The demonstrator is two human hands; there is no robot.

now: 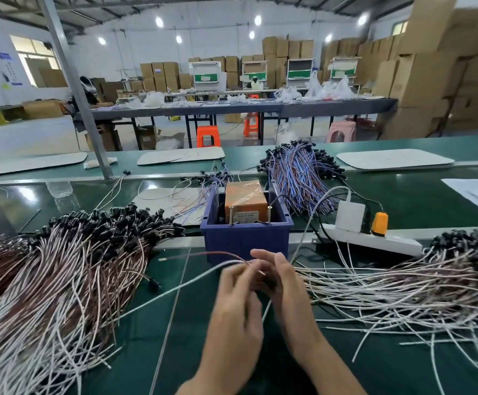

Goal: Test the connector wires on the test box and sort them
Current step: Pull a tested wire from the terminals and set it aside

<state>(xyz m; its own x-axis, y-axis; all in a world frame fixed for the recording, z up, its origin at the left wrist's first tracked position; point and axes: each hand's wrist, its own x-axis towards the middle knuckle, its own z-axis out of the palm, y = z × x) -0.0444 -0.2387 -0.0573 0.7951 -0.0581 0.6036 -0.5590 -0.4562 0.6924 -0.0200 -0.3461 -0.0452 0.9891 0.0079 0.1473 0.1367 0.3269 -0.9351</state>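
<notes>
**Grip.** Both hands met over one connector wire (217,266), just in front of the blue bin (246,243). The left hand (236,297) pinched the wire where its white and brown strands parted. The right hand (282,280) curled its fingers round the same wire, apparently at a dark connector end, though motion blur hid the exact contact. The brown strand arched leftward to a bared tip. The white strand trailed down and left across the green table (346,374).

**Surroundings.** The orange test box (245,199) sat inside the bin, with two upright brass pins (231,215) at its near edge. A large heap of wires (69,260) lay to the left and a looser heap (403,283) to the right. A blue-and-red bundle (300,172) lay behind the bin, and a power strip (371,240) beside it. Which heap held tested pieces could not be told.

**Technique.** The step appeared to be readying the strand ends for the pins. It would go best with the two tips held apart, fingers behind the bare metal, and each tip pressed squarely on its own pin. The result should be read before the wire goes to a heap, and the heaps kept from mingling.
</notes>
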